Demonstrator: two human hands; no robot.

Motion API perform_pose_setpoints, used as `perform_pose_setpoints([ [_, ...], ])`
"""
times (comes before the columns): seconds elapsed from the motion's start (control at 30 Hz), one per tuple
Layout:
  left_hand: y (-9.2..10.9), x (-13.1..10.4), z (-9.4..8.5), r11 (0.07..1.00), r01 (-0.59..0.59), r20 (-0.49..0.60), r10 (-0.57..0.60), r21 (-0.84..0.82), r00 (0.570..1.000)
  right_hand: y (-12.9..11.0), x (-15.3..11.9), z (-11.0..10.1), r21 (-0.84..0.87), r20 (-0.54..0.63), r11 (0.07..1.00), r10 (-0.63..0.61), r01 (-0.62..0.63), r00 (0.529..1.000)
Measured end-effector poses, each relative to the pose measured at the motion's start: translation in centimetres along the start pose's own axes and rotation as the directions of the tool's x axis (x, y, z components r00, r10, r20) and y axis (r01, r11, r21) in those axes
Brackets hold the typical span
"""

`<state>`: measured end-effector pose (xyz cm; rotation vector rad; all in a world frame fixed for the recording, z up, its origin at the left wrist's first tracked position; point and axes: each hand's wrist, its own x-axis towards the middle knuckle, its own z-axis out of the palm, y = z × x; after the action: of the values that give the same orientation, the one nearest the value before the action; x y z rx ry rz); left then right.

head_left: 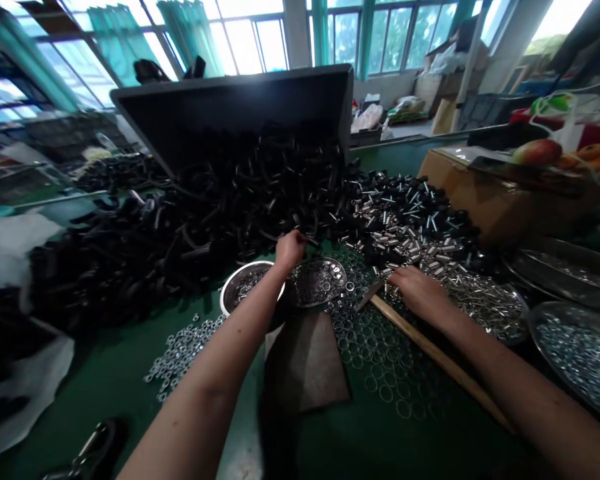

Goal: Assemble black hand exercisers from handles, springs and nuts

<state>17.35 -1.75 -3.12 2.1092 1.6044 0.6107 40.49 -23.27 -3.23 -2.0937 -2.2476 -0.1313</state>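
My left hand (291, 249) reaches to the front edge of a big heap of black curved plastic parts (250, 193). Its fingers are bent together at a dark piece, and what they grip is hidden. Just below it stand a round metal bowl of small parts (223, 293) and a metal dish of rings (313, 283). My right hand (420, 291) is at the near edge of a pile of small coil springs (410, 243), fingers closed with a spring at the fingertips. Beneath that hand lies a hammer (415, 337) with a wooden handle.
Nuts (185, 350) lie loose on the green table, left of a flat metal plate (307, 363). Thin metal rings (380, 360) spread right of it. Pins (490, 300) and a tray of small shiny parts (580, 353) are at right. A cardboard box (460, 190) stands behind; a black bin (240, 107) lies tipped.
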Motion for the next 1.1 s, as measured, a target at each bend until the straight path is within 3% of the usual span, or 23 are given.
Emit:
perform_pose_setpoints([
  [0.07, 0.1, -2.8, -2.3, 0.977, 0.012, -0.052, -0.024, -0.212, 0.998, 0.9, 1.0, 0.8, -0.062, 0.038, 0.997, -0.046, 0.048, 0.998],
  [0.1, -0.1, -4.5, -3.7, 0.921, 0.03, -0.055, -0.055, -0.387, 0.997, 1.2, 1.4, 1.1, -0.073, 0.051, 0.995, -0.06, 0.064, 0.997],
  [0.2, -1.7, -10.6, -8.2, 0.522, 0.125, 0.066, -0.13, -0.844, 0.989, 2.2, 2.0, 1.6, -0.019, 0.063, 0.999, -0.039, 0.04, 0.997],
  [0.27, -3.9, -14.9, -10.8, 0.339, 0.18, 0.114, -0.207, -0.923, 0.972, 2.7, 2.1, 1.6, 0.115, 0.03, 0.991, 0.07, -0.073, 0.997],
  [0.33, -6.9, -18.9, -12.6, 0.286, 0.159, 0.057, -0.334, -0.945, 0.941, 2.8, 2.0, 1.3, 0.277, -0.02, 0.942, 0.203, -0.19, 0.979],
  [0.4, -10.3, -22.3, -13.4, 0.367, 0.132, -0.046, -0.437, -0.921, 0.898, 2.5, 1.6, 0.7, 0.461, -0.057, 0.852, 0.309, -0.249, 0.949],
  [0.47, -13.5, -25.1, -13.3, 0.594, 0.216, -0.132, -0.486, -0.775, 0.864, 2.0, 1.0, -0.1, 0.6, -0.059, 0.75, 0.39, -0.28, 0.919],
  [0.53, -16.0, -27.1, -12.8, 0.838, 0.36, -0.214, -0.472, -0.41, 0.855, 1.4, 0.6, -0.9, 0.609, -0.054, 0.722, 0.452, -0.33, 0.89],
  [0.57, -16.9, -27.9, -12.4, 0.888, 0.408, -0.246, -0.452, -0.211, 0.858, 1.1, 0.3, -1.4, 0.573, -0.055, 0.737, 0.471, -0.359, 0.88],
  [0.63, -18.2, -29.1, -11.7, 0.89, 0.452, -0.291, -0.419, 0.056, 0.86, 0.3, -0.2, -2.2, 0.525, -0.04, 0.753, 0.488, -0.397, 0.872],
  [0.7, -18.9, -29.9, -11.1, 0.867, 0.479, -0.314, -0.421, 0.136, 0.851, -0.8, -0.9, -2.7, 0.584, -0.007, 0.717, 0.474, -0.382, 0.88],
  [0.77, -19.2, -30.4, -10.8, 0.845, 0.495, -0.319, -0.421, 0.202, 0.849, -2.5, -1.7, -2.9, 0.715, 0.044, 0.612, 0.442, -0.337, 0.896],
  [0.93, -19.1, -31.1, -10.2, 0.846, 0.451, -0.263, -0.383, 0.286, 0.886, -8.8, -4.5, -1.6, 0.915, 0.142, 0.348, 0.199, -0.205, 0.97],
  [1.1, -18.2, -32.1, -9.0, 0.879, 0.275, -0.209, -0.207, 0.389, 0.956, -14.6, -6.8, 0.4, 0.96, 0.241, 0.158, -0.056, -0.23, 0.969],
])
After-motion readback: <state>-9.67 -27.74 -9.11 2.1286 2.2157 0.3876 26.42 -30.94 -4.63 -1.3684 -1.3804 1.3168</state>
